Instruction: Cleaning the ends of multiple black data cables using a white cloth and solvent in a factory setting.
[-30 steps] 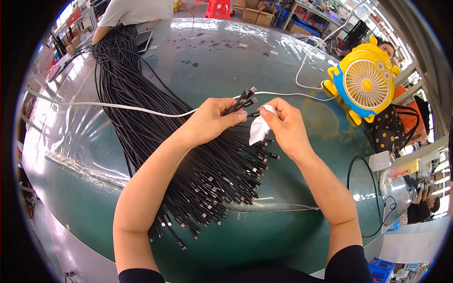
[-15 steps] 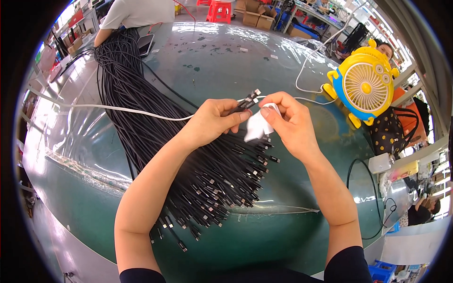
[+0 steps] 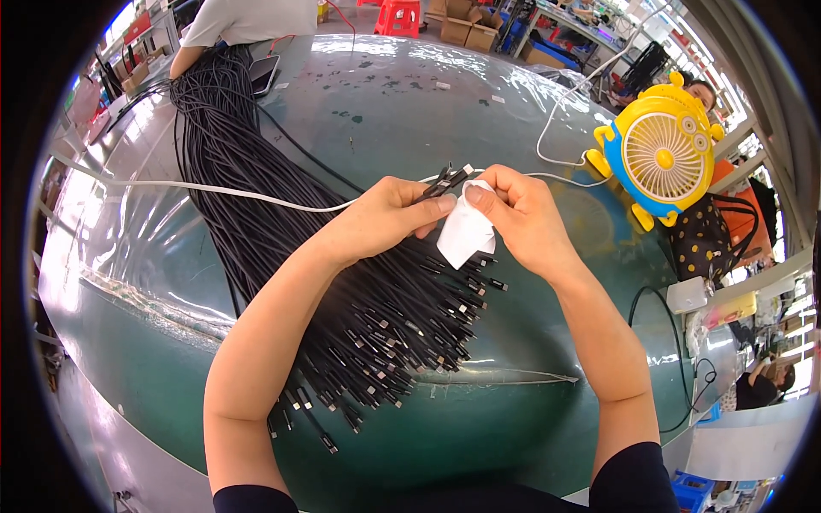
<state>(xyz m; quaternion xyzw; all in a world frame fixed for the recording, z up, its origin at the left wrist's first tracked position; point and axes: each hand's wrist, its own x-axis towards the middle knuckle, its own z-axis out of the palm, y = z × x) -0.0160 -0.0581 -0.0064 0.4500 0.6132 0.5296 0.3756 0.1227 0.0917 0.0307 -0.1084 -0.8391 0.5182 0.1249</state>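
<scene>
Several black cable ends with metal-tipped connectors [image 3: 446, 181] are pinched in my left hand [image 3: 383, 219], above the pile. My right hand [image 3: 523, 215] is closed on a small white cloth or tissue [image 3: 466, 232], which hangs down from thumb and fingers. The cloth lies against the cable connectors or just in front of them; whether it wraps one I cannot tell. Under my hands a thick bundle of black cables [image 3: 248, 162] runs from the far left, its many loose connector ends [image 3: 376, 342] fanned out on the green table.
A yellow and blue cartoon-shaped fan [image 3: 663, 158] stands at the right, its white cord [image 3: 556, 177] crossing behind my hands. Beside it is a black dotted bag [image 3: 705, 235]. A phone [image 3: 263, 75] lies at the far left, near another person's arm [image 3: 186, 61]. A black cable [image 3: 637, 299] loops at the right edge.
The white cloth, blurred before, now hangs flatter and lower. My right hand has shifted slightly left, closer to the connectors in my left hand.
</scene>
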